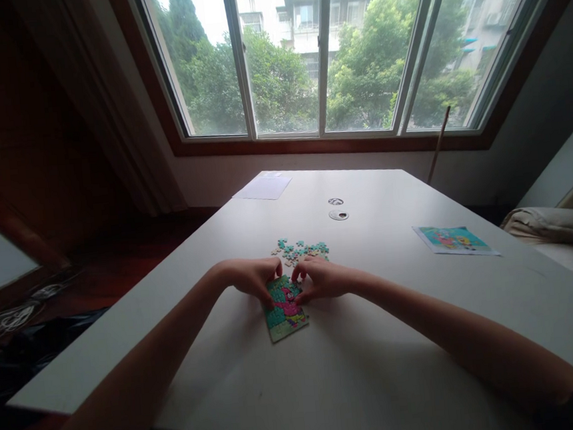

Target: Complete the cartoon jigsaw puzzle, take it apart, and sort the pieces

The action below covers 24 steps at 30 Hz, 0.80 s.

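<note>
A partly assembled jigsaw puzzle (286,319) lies flat on the white table, showing a pink cartoon figure on a green-blue ground. My left hand (256,276) grips its upper left corner, the thumb on the left side and curled fingers at the top edge. At the upper right corner, my right hand (323,279) has its bent fingers and thumb closed on the puzzle's edge. Whether a single loose piece is between those fingertips is too small to tell. Just beyond both hands lies a pile of loose puzzle pieces (299,247), partly hidden by the right hand.
The white table (380,367) stands before a window. A printed picture sheet (455,239) lies at the right, and a pale paper (264,187) at the far left corner. Two round cable-hole covers (337,215) sit in the tabletop. A rolled cushion (558,226) is off the right edge.
</note>
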Each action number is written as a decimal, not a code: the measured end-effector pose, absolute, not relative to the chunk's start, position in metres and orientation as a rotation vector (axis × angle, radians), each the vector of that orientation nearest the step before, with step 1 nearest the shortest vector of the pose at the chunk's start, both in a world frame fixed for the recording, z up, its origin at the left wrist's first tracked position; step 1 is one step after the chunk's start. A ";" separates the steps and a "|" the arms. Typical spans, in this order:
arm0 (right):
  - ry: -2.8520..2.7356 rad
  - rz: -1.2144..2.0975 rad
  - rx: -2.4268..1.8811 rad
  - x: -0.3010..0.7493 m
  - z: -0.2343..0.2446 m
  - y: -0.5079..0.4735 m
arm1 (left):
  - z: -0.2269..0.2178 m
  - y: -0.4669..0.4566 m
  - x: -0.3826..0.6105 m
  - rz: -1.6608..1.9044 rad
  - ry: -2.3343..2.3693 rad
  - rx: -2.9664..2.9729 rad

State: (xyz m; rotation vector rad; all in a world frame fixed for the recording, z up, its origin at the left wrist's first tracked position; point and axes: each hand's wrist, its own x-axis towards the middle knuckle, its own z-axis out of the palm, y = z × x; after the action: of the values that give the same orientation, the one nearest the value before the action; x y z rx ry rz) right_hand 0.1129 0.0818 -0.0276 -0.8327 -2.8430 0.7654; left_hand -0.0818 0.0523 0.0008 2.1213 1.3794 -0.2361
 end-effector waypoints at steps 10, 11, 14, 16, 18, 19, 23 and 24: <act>-2.774 0.919 -0.733 0.115 -0.026 0.081 | 0.003 0.052 -0.081 -0.130 1.209 2.100; -2.759 0.927 -0.718 0.115 -0.025 0.081 | 0.002 0.052 -0.081 -0.087 1.185 2.099; -2.687 0.975 -0.686 0.116 -0.023 0.084 | 0.000 0.055 -0.083 0.036 1.084 2.062; -2.579 1.096 -0.675 0.117 -0.023 0.090 | -0.001 0.057 -0.084 0.120 1.038 2.013; -2.419 1.308 -0.677 0.119 -0.025 0.099 | -0.001 0.059 -0.084 0.203 1.021 1.941; -2.332 1.411 -0.691 0.121 -0.027 0.104 | -0.002 0.060 -0.085 0.240 1.015 1.898; -2.101 1.512 -0.815 0.129 -0.034 0.123 | -0.007 0.065 -0.090 0.382 1.042 1.791; -2.098 1.460 -0.855 0.131 -0.035 0.126 | -0.009 0.066 -0.091 0.422 1.059 1.785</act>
State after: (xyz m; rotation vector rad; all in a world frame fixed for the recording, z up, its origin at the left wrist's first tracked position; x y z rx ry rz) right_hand 0.1310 0.1262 -0.0348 -0.8551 -2.0983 1.4597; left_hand -0.0908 0.0659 -0.0088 1.7850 1.0590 0.4218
